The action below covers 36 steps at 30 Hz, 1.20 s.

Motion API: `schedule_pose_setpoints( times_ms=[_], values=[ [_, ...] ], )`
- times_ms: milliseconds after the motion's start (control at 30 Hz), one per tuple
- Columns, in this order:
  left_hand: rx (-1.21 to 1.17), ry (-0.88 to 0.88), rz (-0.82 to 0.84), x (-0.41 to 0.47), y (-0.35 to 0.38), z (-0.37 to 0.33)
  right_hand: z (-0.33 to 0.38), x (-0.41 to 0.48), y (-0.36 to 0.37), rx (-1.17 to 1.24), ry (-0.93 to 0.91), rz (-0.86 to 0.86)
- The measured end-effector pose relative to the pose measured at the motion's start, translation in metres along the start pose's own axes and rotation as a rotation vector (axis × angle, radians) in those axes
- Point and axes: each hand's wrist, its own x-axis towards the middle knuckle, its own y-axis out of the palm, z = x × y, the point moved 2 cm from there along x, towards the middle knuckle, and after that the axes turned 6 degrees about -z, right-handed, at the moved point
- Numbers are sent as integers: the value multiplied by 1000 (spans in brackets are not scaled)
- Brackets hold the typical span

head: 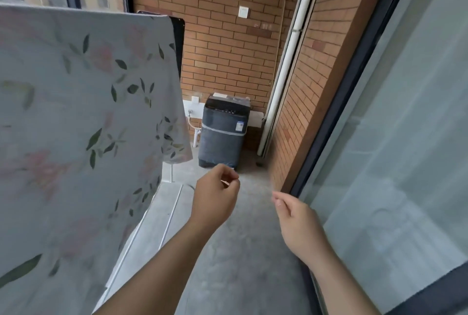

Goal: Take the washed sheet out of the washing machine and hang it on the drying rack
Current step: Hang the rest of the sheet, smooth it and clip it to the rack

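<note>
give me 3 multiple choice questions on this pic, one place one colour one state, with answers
1. Where does the washing machine stand? A) against the far brick wall B) by the person's feet C) outside the window
2. What is printed on the sheet? A) blue stripes B) green leaves, pink flowers C) red dots
3. The sheet is: A) bundled on the floor B) held in both hands C) draped over the drying rack
1 A, it stands at the wall's foot; 2 B, the print shows both; 3 C, it hangs from the rack's top.
</note>
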Motion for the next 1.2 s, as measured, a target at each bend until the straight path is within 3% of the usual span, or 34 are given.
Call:
schedule_pose_setpoints(
  times_ms=[233, 433, 700, 933, 1067, 1200],
  values=[
    [55, -19, 25, 86, 110, 13, -85, 131, 6, 27, 31, 43],
    [104, -49, -121, 178, 185, 17, -131, 279, 26, 102, -64, 136],
    [168, -89, -378, 290, 210, -7, -112, 446, 59, 251, -160, 309],
    [171, -171, -563, 393, 219, 38, -93, 568, 135, 263, -273, 500],
    [170, -162, -572, 492, 235, 65, -83, 663, 171, 195, -336, 530],
    [232, -159, -470, 587, 260, 73, -73, 756, 190, 165, -385, 566]
  ],
)
